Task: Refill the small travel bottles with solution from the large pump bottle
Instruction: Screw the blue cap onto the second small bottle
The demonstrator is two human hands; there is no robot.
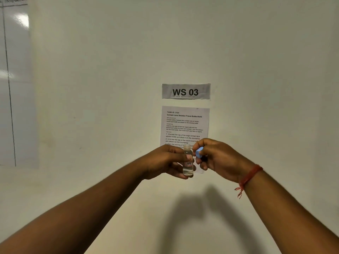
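Left fingers (184,156): being curled round the small travel bottle (188,163), thumb being pressed across its front.
Right fingers (199,143): being pinched on the blue cap (199,152), just beside the bottle's open neck.
Travel bottle: being held upright in the air by the left hand (170,162), uncapped, clear liquid being shown inside, a small handwritten label on its front.
Right hand (218,156): a red thread bracelet (250,176) being worn at the wrist.
Wall (110,88): a "WS 03" sign (186,91) and a printed task sheet (185,125) being displayed behind the hands.
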